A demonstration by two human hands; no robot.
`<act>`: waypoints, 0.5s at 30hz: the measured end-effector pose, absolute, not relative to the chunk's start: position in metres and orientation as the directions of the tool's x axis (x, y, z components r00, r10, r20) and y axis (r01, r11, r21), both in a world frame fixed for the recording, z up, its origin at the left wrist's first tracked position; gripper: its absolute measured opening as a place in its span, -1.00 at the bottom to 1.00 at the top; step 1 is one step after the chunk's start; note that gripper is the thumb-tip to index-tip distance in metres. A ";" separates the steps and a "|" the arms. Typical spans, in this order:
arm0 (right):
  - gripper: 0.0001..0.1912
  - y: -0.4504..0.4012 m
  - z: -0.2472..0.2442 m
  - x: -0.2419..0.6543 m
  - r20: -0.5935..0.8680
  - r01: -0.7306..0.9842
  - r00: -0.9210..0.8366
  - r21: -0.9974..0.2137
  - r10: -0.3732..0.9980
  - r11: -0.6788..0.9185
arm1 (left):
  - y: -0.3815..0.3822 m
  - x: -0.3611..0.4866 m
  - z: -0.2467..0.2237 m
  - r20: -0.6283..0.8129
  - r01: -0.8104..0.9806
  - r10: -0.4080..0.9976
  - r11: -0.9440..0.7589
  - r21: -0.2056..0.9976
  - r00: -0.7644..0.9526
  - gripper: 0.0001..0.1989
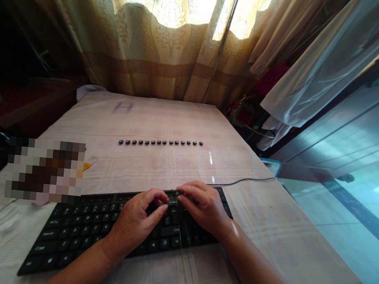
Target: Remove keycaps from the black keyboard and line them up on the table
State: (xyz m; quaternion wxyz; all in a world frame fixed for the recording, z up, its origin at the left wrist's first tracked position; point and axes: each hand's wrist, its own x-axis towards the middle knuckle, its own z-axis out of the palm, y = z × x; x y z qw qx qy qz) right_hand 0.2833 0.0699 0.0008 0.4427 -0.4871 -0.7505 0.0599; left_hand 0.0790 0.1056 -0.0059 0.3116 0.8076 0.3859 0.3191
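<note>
A black keyboard (84, 228) lies at a slant near the front of the cloth-covered table. Over its upper right part, my left hand (142, 215) is curled, with thumb and index fingertips close together at the keys. Facing it, my right hand (206, 206) has its fingers and thumb drawn together at the keyboard's top edge. Whatever is between the fingertips of either hand is too small to make out. Beyond the keyboard, several small black keycaps (159, 142) sit in one straight row on the cloth. Both hands hide part of the keys.
A thin black cable (246, 179) runs right from the keyboard to the table edge. A blurred patch (46, 170) covers something at the left, beside a yellow item (87, 166). Patterned curtains (164, 54) hang behind the table (165, 117); white cloth (298, 90) hangs at the right.
</note>
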 end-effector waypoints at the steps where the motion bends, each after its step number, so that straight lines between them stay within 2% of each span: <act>1: -0.87 0.070 0.001 0.284 0.607 0.682 -0.128 -0.520 0.784 0.514 | 0.106 0.079 -0.006 0.273 0.428 0.822 -0.509 0.747 0.499 -0.90; 15: -0.86 0.077 0.003 0.296 0.599 0.718 -0.076 -0.522 0.797 0.460 | 0.108 0.079 -0.010 0.281 0.446 0.819 -0.521 0.728 0.500 -0.90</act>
